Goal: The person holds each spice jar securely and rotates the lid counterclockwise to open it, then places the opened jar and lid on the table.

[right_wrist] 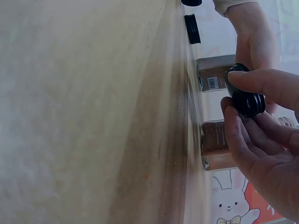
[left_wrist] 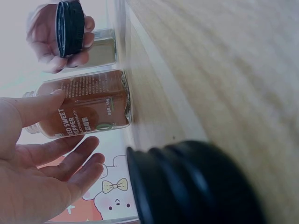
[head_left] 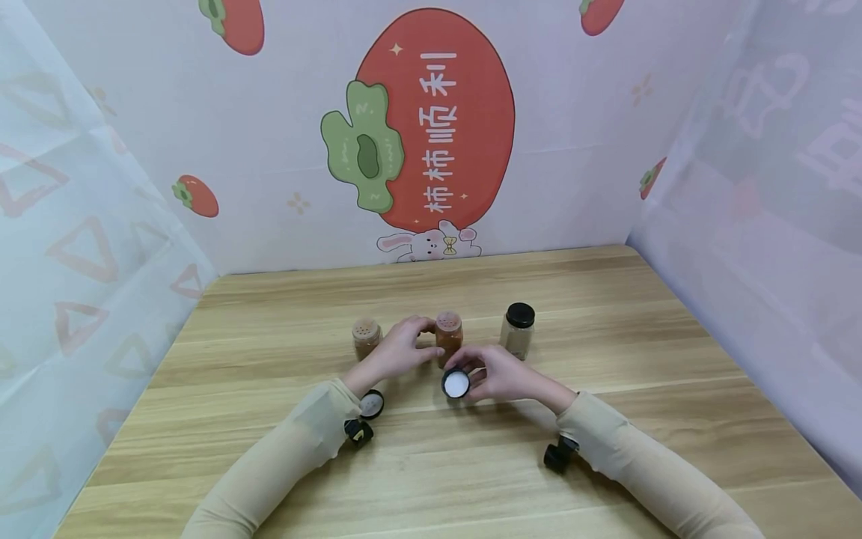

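In the head view my left hand [head_left: 400,349] grips a glass spice jar [head_left: 450,346] of red powder, thumb on the near side and fingers reaching behind. Its label reads "red sweet pepper" in the left wrist view, and its perforated shaker top is uncovered. Just right of that jar, my right hand [head_left: 503,376] pinches a black screw lid [head_left: 456,384] between thumb and fingers, white inner face turned up toward the head camera. The jar stands upright on the wooden table [head_left: 431,479].
Left of my left hand stands another uncovered spice jar [head_left: 367,337], partly hidden by the wrist. A loose black lid [head_left: 372,404] lies on the table beside the left sleeve. To the right, a jar with its black lid on [head_left: 518,329] stands behind my right hand.
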Demonstrator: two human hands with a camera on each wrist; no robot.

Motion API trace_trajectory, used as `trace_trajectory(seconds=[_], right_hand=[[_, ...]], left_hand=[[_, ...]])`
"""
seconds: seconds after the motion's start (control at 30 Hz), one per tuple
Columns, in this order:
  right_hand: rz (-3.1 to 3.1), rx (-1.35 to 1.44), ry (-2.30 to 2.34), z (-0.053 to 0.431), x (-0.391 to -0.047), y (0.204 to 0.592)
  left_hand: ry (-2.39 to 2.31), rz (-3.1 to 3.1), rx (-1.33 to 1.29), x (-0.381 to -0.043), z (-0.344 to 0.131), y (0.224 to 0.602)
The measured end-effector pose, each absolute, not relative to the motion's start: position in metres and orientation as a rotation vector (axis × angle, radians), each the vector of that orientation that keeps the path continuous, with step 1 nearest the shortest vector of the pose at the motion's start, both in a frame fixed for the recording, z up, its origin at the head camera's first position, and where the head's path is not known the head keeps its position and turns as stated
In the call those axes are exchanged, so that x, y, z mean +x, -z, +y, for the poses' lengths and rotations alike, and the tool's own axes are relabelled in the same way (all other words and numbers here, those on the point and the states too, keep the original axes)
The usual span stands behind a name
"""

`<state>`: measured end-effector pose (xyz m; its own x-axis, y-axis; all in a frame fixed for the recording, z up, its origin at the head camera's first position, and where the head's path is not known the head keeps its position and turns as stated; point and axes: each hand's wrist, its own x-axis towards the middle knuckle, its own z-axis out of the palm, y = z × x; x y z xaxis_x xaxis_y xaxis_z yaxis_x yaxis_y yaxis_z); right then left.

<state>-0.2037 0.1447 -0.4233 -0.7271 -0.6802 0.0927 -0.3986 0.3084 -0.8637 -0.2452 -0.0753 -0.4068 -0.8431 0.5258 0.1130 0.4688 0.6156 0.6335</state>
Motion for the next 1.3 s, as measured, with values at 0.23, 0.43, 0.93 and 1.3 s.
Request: trace_trajectory(seconds=[0.23, 0.43, 0.93, 1.3], right_hand=[[2.329, -0.997, 1.29, 0.145, -0.208, 0.425], [2.331, -1.001, 1.214, 0.145, -0.213, 0.427], [2.394, -1.016, 1.05, 0.141, -0.214, 0.431], [2.395, -1.019, 1.035, 0.14, -0.215, 0.43]], left_hand=[[-1.051, 2.744, 0.858, -0.246, -0.076, 0.407], [-1.053, 2.747, 0.85, -0.247, -0.076, 0.409], [-1.043, 2.752, 0.862, -0.247, -0.076, 0.408], [-1.038, 2.758, 0.853, -0.246, -0.075, 0.407]])
